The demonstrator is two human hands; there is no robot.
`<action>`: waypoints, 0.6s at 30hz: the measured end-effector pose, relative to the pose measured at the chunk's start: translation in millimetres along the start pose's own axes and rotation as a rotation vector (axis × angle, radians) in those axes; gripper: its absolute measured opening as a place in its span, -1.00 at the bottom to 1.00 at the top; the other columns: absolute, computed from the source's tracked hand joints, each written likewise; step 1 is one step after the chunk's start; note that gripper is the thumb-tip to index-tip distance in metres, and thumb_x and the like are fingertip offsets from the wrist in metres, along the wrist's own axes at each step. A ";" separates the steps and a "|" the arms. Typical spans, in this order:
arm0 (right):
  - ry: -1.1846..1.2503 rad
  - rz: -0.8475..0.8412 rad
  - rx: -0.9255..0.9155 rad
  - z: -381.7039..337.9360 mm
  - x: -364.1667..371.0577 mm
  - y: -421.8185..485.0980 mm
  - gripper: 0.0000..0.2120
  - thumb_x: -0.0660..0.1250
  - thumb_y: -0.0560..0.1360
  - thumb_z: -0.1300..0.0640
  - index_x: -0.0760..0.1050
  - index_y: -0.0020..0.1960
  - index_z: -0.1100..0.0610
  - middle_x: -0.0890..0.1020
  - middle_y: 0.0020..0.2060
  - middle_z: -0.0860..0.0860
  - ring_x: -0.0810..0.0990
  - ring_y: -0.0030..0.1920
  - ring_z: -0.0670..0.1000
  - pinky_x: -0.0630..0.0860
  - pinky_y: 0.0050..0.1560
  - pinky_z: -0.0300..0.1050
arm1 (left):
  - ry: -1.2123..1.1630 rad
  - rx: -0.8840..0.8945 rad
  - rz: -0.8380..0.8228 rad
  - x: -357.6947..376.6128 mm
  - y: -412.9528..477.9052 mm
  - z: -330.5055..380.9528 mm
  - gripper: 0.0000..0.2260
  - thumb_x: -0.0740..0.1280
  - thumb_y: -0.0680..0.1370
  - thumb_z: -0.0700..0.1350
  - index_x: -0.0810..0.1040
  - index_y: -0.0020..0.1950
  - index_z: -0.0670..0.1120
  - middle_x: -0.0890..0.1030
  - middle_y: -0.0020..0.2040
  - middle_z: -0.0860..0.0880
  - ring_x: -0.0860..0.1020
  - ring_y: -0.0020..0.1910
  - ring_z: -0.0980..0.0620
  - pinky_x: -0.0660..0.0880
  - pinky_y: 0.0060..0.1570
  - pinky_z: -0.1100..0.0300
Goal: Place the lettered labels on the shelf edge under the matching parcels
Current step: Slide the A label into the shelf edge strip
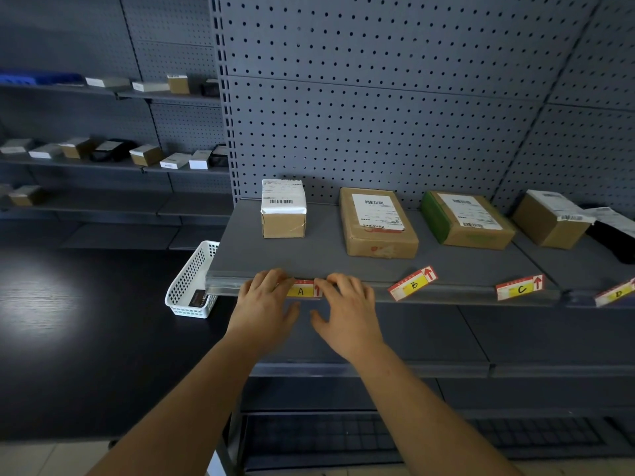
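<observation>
Grey shelf edge (464, 294): the left hand (266, 298) and right hand (347, 304) reach in side by side, fingertips pressing either end of label A (302, 291), thumbs splayed free below. It sits level under the leftmost parcel (283, 209). Label B (414, 284), label C (520, 288) and label D (616, 294) lie tilted along the edge. That makes four labels, all yellow with red arrows.

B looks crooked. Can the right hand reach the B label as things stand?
Probably yes: the B label lies along the same shelf edge, just beyond the right hand, nothing between them.
</observation>
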State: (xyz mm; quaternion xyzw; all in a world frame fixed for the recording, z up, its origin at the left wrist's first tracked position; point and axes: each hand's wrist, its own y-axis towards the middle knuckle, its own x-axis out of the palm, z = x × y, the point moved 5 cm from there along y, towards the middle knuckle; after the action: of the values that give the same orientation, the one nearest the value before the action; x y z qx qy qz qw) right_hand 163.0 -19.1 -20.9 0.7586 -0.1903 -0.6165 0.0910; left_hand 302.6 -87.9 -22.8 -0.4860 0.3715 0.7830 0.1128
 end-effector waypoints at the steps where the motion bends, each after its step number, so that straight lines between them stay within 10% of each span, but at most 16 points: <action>1: 0.002 0.003 0.001 0.1 -0.3 -0.2 -0.52 0.37 0.43 -0.06 0.43 0.32 -0.01 0.45 0.20 -0.05 0.39 0.25 0.04 0.28 0.28 0.08 | -0.007 -0.003 -0.002 -0.3 0.8 -0.4 -0.65 0.31 0.47 0.05 0.51 0.21 -0.05 0.48 0.15 0.02 0.43 0.14 -0.02 0.38 0.15 -0.04; 18: -0.041 -0.003 -0.039 -0.9 -1.5 -2.8 -0.52 0.35 0.44 -0.04 0.43 0.33 0.01 0.47 0.16 -0.03 0.44 0.21 0.05 0.29 0.26 0.04 | -0.025 -0.004 -0.011 -1.0 3.3 4.8 -0.65 0.32 0.46 0.06 0.52 0.19 -0.04 0.48 0.11 0.00 0.44 0.11 -0.05 0.35 0.15 -0.04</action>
State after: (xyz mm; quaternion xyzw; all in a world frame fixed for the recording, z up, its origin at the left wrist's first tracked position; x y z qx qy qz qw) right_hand 164.2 -16.0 -20.5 0.7440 -0.1787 -0.6359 0.1008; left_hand 298.0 -86.7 -19.1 -0.4784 0.3658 0.7892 0.1208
